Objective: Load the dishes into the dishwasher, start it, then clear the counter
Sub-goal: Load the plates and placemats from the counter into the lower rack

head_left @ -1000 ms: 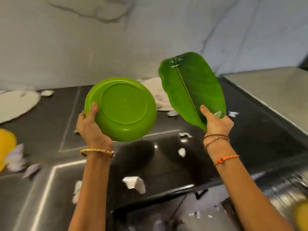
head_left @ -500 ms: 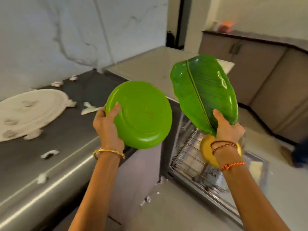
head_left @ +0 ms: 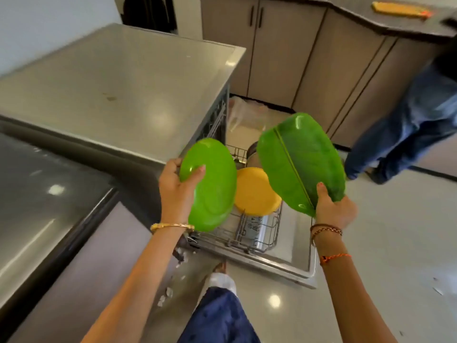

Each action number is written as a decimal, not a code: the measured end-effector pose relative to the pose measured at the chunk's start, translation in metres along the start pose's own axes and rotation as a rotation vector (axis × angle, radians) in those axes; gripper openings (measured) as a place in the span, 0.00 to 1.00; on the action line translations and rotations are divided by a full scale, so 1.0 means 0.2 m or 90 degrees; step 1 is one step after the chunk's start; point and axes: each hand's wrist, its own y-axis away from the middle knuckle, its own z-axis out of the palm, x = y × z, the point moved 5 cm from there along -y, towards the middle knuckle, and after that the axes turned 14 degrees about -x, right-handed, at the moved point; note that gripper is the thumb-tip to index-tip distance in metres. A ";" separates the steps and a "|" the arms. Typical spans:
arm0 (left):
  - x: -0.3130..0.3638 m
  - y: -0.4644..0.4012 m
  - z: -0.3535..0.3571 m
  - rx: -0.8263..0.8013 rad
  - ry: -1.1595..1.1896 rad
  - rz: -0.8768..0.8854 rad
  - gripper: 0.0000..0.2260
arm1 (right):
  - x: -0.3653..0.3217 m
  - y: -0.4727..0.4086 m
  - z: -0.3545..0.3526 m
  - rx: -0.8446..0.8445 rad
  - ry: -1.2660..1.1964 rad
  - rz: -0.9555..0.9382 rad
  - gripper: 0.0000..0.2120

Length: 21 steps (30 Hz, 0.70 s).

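The left hand [head_left: 176, 191] grips the round plate [head_left: 210, 184] at nine o'clock. The right hand [head_left: 333, 211] pinches the leaf plate [head_left: 299, 162] at six o'clock. Both hang over the rack [head_left: 257, 231], and look light, stiff, slippery.

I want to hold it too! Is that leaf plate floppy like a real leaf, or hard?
Probably hard. The leaf plate is gripped only at its bottom tip by the right hand, yet it stands straight up without drooping. It shines like smooth plastic, so it may be a bit slippery. One hand carries it easily, so it's likely light.
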 end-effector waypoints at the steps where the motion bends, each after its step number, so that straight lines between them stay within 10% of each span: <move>1: -0.06 -0.05 0.06 -0.032 -0.023 -0.018 0.11 | 0.05 -0.06 0.02 -0.004 0.023 0.024 0.16; 21: -1.16 -0.58 0.48 -0.251 -0.387 -0.140 0.27 | 1.25 -0.79 0.62 -0.296 0.027 0.584 0.26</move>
